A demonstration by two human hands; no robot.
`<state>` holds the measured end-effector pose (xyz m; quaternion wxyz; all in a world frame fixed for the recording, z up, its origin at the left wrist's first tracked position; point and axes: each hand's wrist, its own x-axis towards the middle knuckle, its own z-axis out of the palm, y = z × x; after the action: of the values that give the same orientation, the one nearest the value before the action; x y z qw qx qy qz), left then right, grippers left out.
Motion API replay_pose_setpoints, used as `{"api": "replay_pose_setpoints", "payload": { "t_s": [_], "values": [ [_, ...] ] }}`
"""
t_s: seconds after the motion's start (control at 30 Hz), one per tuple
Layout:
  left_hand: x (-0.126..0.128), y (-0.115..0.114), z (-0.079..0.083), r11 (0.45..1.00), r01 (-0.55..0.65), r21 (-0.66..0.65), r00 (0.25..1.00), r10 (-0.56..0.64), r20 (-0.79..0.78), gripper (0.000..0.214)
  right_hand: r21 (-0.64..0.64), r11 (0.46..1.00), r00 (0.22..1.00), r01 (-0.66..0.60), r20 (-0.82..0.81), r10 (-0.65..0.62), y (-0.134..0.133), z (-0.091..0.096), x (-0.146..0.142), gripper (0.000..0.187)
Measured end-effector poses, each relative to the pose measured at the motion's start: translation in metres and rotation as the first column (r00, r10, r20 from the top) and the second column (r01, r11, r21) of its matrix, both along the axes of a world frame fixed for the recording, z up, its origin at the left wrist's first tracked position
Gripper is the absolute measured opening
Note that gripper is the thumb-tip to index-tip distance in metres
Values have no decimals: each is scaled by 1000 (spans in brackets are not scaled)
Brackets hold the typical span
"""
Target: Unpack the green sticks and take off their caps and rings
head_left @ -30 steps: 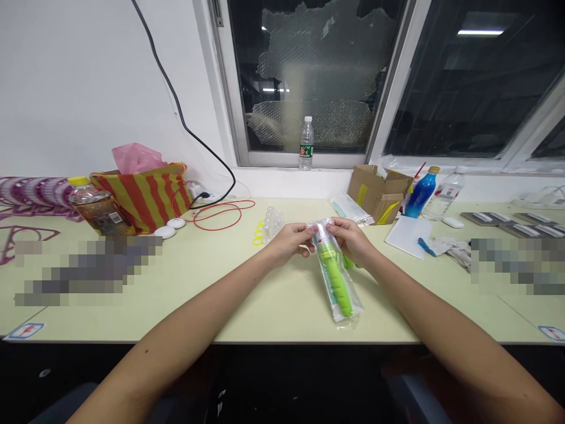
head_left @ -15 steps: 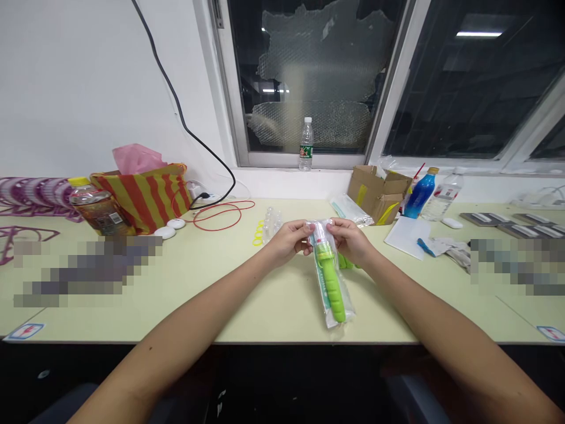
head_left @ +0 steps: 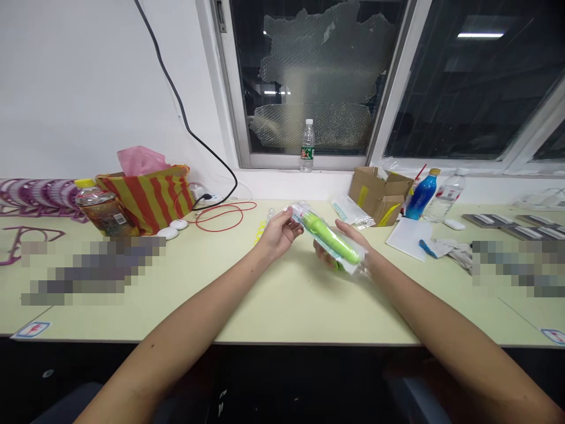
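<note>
A bright green, ribbed-handled item (head_left: 332, 237) sits inside a clear plastic bag (head_left: 353, 268), tilted with its top end toward the left. My left hand (head_left: 280, 234) pinches the bag's upper end between thumb and fingers. Beneath the bag's middle, my right hand (head_left: 353, 235) holds it from behind, its fingers curled under and its thumb up along the far side. The bag partly hides those fingers. Yellow loops (head_left: 260, 231) attached to clear pieces lie on the table just behind my left hand, which covers part of them.
A cardboard box (head_left: 379, 194) and a flat plastic packet (head_left: 351, 211) stand beyond my right hand. Farther right are a blue bottle (head_left: 422, 195), white paper (head_left: 408, 237) and a glove (head_left: 450, 252). A striped bag (head_left: 154, 197), a red cable (head_left: 220, 219) and a dark bottle (head_left: 106, 215) are left.
The bagged green item has swung from nearly upright to slanting, its lower end moving right and up. My right hand has shifted from the bag's top edge to underneath its middle.
</note>
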<state>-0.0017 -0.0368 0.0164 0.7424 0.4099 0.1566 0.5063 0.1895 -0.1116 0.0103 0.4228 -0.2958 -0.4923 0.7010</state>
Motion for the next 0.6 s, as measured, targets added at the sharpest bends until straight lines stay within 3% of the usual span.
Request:
{"api": "replay_pose_setpoints", "payload": {
  "t_s": [0.07,0.2,0.37,0.5,0.6],
  "values": [
    [-4,7,3,998,-66,-17,997,67,25,19,-20,999,997,-44,58,45,2,-3,9,52],
    [-8,13,5,988,-146,45,989,146,17,20,3,997,986,84,142,-83,8,-5,26,35],
    [-6,7,6,978,-184,101,983,186,-8,27,37,998,982,50,178,-56,6,7,48,44],
    [-1,-3,6,984,-92,152,993,103,-62,35,72,964,961,257,87,-263,9,22,65,39],
    [0,-11,2,962,6,272,956,74,-283,33,29,907,907,420,-17,-420,24,35,72,23]
  ]
}}
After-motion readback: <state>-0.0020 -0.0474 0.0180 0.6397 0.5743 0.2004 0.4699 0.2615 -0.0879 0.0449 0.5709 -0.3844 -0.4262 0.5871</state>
